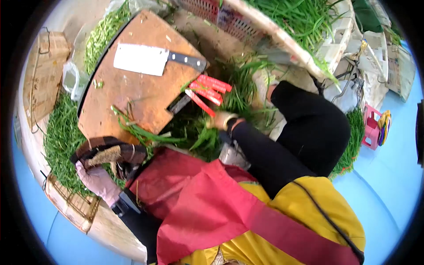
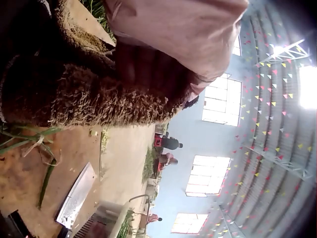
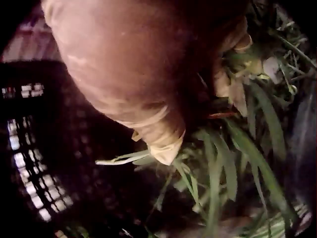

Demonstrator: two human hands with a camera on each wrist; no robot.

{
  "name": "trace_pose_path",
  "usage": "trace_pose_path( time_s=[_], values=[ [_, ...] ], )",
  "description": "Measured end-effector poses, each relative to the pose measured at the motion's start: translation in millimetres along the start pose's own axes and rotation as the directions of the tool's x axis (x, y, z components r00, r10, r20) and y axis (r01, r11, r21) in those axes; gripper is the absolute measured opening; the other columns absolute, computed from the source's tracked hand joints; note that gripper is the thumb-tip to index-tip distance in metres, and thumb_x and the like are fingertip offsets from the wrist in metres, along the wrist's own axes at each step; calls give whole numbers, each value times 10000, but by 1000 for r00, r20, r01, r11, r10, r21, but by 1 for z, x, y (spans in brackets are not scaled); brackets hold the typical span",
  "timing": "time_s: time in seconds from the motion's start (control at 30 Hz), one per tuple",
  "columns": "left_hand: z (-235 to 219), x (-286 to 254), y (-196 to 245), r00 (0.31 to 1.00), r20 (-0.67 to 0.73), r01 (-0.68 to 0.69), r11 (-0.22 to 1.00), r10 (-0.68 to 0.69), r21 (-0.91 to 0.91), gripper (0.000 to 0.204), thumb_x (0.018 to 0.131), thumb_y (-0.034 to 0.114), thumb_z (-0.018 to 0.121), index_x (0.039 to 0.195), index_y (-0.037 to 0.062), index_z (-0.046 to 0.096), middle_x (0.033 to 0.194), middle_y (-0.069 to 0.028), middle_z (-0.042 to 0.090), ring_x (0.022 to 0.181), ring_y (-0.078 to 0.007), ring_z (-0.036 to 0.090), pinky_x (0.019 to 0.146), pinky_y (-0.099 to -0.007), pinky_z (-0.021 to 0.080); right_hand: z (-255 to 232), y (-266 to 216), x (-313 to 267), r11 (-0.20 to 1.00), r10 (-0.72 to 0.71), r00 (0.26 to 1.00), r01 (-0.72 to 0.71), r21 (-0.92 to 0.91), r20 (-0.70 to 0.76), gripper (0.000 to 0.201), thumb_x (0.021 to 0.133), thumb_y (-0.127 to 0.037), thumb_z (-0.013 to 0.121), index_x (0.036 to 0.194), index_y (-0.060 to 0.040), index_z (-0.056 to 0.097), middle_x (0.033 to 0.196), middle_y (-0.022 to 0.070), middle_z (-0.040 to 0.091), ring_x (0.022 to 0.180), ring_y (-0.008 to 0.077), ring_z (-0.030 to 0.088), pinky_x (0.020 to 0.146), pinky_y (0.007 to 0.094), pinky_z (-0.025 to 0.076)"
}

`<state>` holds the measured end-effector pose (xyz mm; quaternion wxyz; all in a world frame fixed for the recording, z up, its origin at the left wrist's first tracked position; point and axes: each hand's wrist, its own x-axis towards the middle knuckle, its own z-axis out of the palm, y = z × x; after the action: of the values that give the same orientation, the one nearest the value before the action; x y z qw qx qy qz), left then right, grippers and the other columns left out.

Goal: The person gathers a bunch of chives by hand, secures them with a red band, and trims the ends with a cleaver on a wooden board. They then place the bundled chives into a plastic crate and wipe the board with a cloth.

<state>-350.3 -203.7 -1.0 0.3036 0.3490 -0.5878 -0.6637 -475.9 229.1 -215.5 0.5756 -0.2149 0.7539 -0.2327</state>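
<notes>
In the head view my left hand (image 1: 95,179), in a pale pink glove, grips a brown checked fleece-lined cloth (image 1: 108,155) at the near corner of the chopping board (image 1: 132,99). Its fuzzy edge (image 2: 114,106) fills much of the left wrist view, with the fingers in shadow against it. My right hand (image 1: 219,120), blurred in the head view, is down beside the board among long green leaves (image 1: 205,141). The right wrist view shows gloved fingers (image 3: 166,141) curled down around green leaves (image 3: 218,163). Close to this hand are red strips with white print (image 1: 207,90).
On the board lie a cleaver (image 1: 141,58) and loose green stalks (image 1: 139,130). Chopped greens (image 1: 104,39) and a leafy heap (image 1: 64,145) flank it. A large crate of greens (image 1: 300,20) stands beyond; a pink stool (image 1: 372,126) is at right.
</notes>
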Motion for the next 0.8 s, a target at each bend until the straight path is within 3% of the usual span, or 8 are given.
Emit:
trace_pose_path(
  time_s=[0.07, 0.1, 0.13, 0.27, 0.33, 0.47, 0.6, 0.8],
  values=[
    [-15, 6, 2, 995, 52, 90, 995, -87, -49, 307, 1001, 139, 415, 1251, 2, 530, 1255, -90, 602, 1163, -204, 536, 1064, -319, 362, -4, 64, 26, 965, -262, 910, 246, -92, -322, 262, 933, -259, 524, 1081, -78, 642, 1147, 142, 647, 1026, 315, 608, 880, 393, 470],
    [-5, 0, 11, 986, 54, 164, 950, -156, -264, 313, 1010, 153, 395, 1258, 12, 524, 1293, -46, 585, 1200, -164, 505, 1092, -307, 327, -14, 86, 21, 976, -216, 777, 159, -148, -592, 274, 909, -188, 529, 1130, -62, 630, 1145, 137, 650, 1049, 298, 607, 918, 380, 472],
    [-25, 8, 2, 997, 72, 34, 998, -30, -53, 322, 1013, 182, 403, 1258, 14, 529, 1310, -65, 574, 1191, -174, 511, 1089, -312, 333, -35, 106, 6, 969, -109, 772, -60, -241, -627, 298, 886, -135, 519, 1147, -50, 633, 1165, 134, 642, 1088, 287, 595, 950, 373, 467],
    [-14, -2, 16, 999, -30, 17, 997, -19, -70, 333, 995, 208, 455, 1249, 16, 551, 1286, -93, 589, 1167, -198, 532, 1074, -323, 351, -26, 249, 25, 751, 385, 800, -562, -348, -461, 274, 885, -198, 526, 1090, -100, 681, 1127, 137, 663, 1027, 337, 636, 851, 452, 518],
    [0, -7, 23, 996, -67, 49, 989, -59, -138, 329, 975, 209, 505, 1226, 9, 576, 1260, -108, 604, 1146, -212, 549, 1057, -332, 371, -11, 189, 2, 677, 631, 589, -736, -12, -505, 317, 855, -264, 593, 1138, -146, 673, 1161, 128, 654, 1067, 341, 621, 879, 444, 507],
    [-2, -3, 30, 998, -34, 45, 971, -55, -236, 314, 983, 181, 492, 1230, 5, 575, 1263, -107, 602, 1146, -210, 551, 1053, -334, 377, 35, 234, 33, 612, 578, 721, -693, -380, -383, 362, 837, -288, 628, 1178, -170, 661, 1172, 131, 652, 1089, 340, 611, 898, 432, 497],
    [3, -4, 29, 993, -120, -32, 985, 11, -171, 302, 971, 165, 500, 1213, 7, 590, 1240, -101, 617, 1129, -214, 570, 1026, -348, 411, 14, 124, -3, 666, 745, 492, -564, 488, -449, 298, 846, -252, 623, 1121, -163, 693, 1155, 113, 665, 1074, 256, 622, 934, 355, 474],
    [-5, 1, 25, 983, -128, -145, 985, 133, -92, 305, 958, 143, 506, 1212, -4, 587, 1223, -103, 626, 1123, -204, 576, 1012, -343, 428, 87, 219, 41, 631, 773, 617, -771, 84, -147, 418, 843, -378, 612, 1147, -98, 672, 1206, 138, 639, 1099, 290, 612, 937, 378, 468]
  ],
)
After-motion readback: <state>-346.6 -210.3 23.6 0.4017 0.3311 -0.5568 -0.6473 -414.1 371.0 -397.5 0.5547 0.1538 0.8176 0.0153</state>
